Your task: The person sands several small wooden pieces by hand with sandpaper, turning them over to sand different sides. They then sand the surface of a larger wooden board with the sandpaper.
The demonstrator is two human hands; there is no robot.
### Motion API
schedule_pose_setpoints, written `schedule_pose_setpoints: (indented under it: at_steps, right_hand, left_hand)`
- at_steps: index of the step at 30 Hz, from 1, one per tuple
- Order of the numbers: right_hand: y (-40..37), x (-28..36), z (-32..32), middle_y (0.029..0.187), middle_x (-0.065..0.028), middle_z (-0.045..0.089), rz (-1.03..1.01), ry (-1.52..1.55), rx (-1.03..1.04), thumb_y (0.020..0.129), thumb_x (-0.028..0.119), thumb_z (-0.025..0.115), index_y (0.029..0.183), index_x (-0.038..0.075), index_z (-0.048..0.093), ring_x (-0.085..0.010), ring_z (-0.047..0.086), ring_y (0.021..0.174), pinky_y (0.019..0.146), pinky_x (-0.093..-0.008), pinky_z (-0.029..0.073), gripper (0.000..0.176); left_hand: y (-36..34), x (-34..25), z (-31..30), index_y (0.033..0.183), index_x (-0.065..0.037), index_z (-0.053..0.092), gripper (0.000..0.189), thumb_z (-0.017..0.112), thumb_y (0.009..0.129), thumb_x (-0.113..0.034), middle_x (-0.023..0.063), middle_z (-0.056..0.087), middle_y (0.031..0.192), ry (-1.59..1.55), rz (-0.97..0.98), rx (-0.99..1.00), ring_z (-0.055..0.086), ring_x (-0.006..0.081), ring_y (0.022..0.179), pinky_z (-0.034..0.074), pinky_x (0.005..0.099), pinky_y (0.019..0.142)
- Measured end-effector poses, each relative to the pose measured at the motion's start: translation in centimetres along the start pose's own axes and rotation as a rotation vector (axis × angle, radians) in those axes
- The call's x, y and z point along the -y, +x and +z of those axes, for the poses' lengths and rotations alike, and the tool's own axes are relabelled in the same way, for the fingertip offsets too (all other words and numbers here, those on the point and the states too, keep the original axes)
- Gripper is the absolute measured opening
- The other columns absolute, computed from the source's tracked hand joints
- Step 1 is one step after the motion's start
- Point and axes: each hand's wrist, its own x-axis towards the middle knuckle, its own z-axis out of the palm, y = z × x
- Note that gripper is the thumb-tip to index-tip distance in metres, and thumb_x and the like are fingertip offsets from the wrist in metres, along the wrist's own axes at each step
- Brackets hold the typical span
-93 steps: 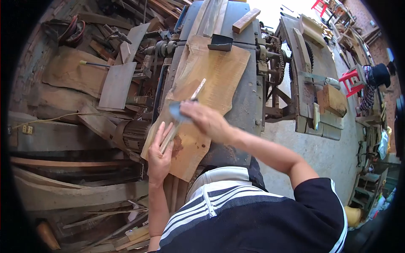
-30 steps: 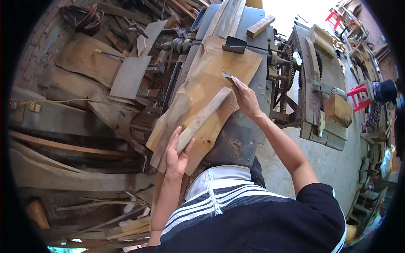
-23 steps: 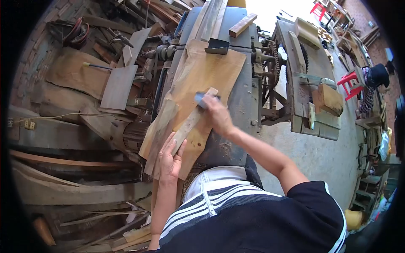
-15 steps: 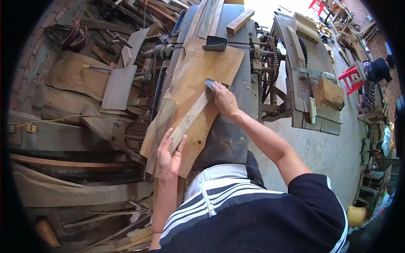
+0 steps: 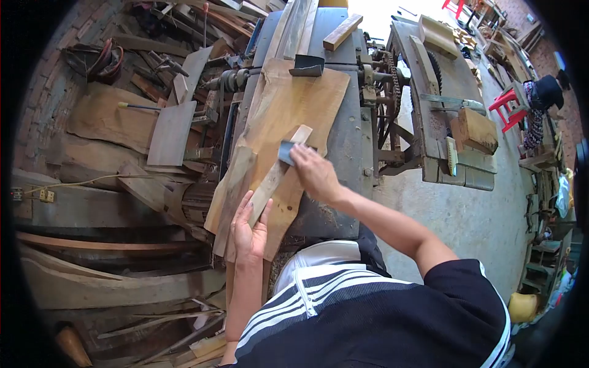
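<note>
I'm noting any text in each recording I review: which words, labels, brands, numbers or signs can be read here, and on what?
No text can be read in this view.
Light wood strip and wide board: no lettering visible.
Gray-blue sheet under the right hand: no print I can make out.
Pale bag at far right: too small and blurred to tell.

Our grey metal table carries a broad, wavy-edged board. Past the board, we have narrow planks and a short wooden block lying on it.
</note>
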Motion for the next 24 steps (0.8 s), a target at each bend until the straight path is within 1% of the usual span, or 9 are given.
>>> schedule_pose_setpoints:
  at_steps: [5,7,8,11,13,14,16,20,24]
  right_hand:
    - [3.7,-5.1,2.5,0.128,-0.0208,0.064,0.178,0.0,0.115,0.095,0.009,0.05,0.12,-0.001,0.062,-0.0345,0.06,0.123,0.104,-0.0411,0.05,0.03]
    - [5.3,-6.4,3.1,0.129,-0.0205,0.064,0.214,-0.014,0.264,0.097,0.016,0.052,0.119,0.001,0.063,-0.0348,0.059,0.125,0.105,-0.0425,0.048,0.029]
    - [4.9,-6.6,3.4,0.129,-0.0205,0.064,0.21,-0.01,0.259,0.097,0.016,0.052,0.119,0.001,0.063,-0.0348,0.059,0.125,0.105,-0.0425,0.048,0.029]
    - [4.5,-7.7,3.0,0.115,-0.0164,0.066,0.095,0.066,0.008,0.096,0.025,0.057,0.109,0.002,0.066,-0.0343,0.062,0.113,0.097,-0.0427,0.051,0.028]
    - [6.2,-7.0,0.5,0.111,-0.0147,0.066,0.233,0.036,0.275,0.096,0.025,0.059,0.106,0.006,0.069,-0.0347,0.062,0.107,0.095,-0.0428,0.05,0.025]
    - [6.3,-7.7,2.0,0.109,-0.0147,0.066,0.254,0.011,0.209,0.094,0.026,0.062,0.106,0.007,0.072,-0.0341,0.062,0.105,0.094,-0.0423,0.051,0.025]
    - [5.4,-7.3,3.1,0.11,-0.0148,0.066,0.247,0.062,0.141,0.094,0.027,0.062,0.108,0.007,0.072,-0.0342,0.062,0.106,0.094,-0.0424,0.051,0.026]
    - [2.5,-1.3,-0.3,0.129,-0.0173,0.062,0.157,0.333,0.019,0.086,0.005,0.059,0.13,0.008,0.063,-0.0363,0.059,0.12,0.103,-0.0419,0.049,0.045]
    - [-0.2,0.6,-1.3,0.136,-0.0185,0.059,0.014,0.335,0.091,0.088,0.006,0.057,0.134,0.01,0.059,-0.0369,0.057,0.124,0.108,-0.0426,0.045,0.046]
  left_hand:
    - [-0.2,-0.3,-0.2,0.136,0.009,0.051,0.037,0.051,0.101,-0.002,0.0209,0.06,0.131,-0.068,-0.063,-0.016,0.062,0.0332,0.12,0.051,0.0492,0.11]
    - [-1.8,-1.4,1.5,0.14,0.003,0.052,0.041,0.057,0.101,-0.009,0.0188,0.065,0.125,0.57,0.013,0.029,0.067,0.0302,0.111,0.056,0.0446,0.101]
    - [-1.8,-1.9,1.3,0.14,0.003,0.052,0.041,0.057,0.101,-0.009,0.0188,0.065,0.125,0.573,0.02,0.028,0.067,0.0302,0.111,0.056,0.0446,0.101]
    - [-0.5,-2.5,-0.3,0.139,0.001,0.056,0.044,0.063,0.099,-0.017,0.017,0.068,0.122,1.121,0.032,0.058,0.071,0.0253,0.097,0.059,0.0408,0.085]
    - [0.5,-1.6,-2.0,0.136,-0.003,0.061,0.05,0.07,0.093,-0.026,0.018,0.067,0.12,1.42,0.511,0.178,0.071,0.0235,0.076,0.056,0.0404,0.065]
    - [-0.1,-1.4,-1.3,0.136,-0.003,0.061,0.05,0.07,0.093,-0.026,0.018,0.067,0.12,1.415,0.506,0.161,0.071,0.0235,0.076,0.056,0.0404,0.065]
    - [-2.0,-1.1,1.7,0.133,-0.008,0.064,0.054,0.074,0.087,-0.034,0.0154,0.066,0.102,1.848,0.928,0.152,0.069,0.0319,0.074,0.054,0.045,0.066]
    - [-2.2,-1.1,2.4,0.135,-0.012,0.063,0.053,0.074,0.086,-0.03,0.0177,0.06,0.09,1.986,0.686,0.142,0.066,0.0402,0.082,0.052,0.0503,0.071]
    - [-2.0,-1.3,2.2,0.134,-0.011,0.064,0.053,0.073,0.087,-0.031,0.0181,0.06,0.088,1.968,0.684,0.177,0.066,0.0403,0.081,0.052,0.0507,0.07]
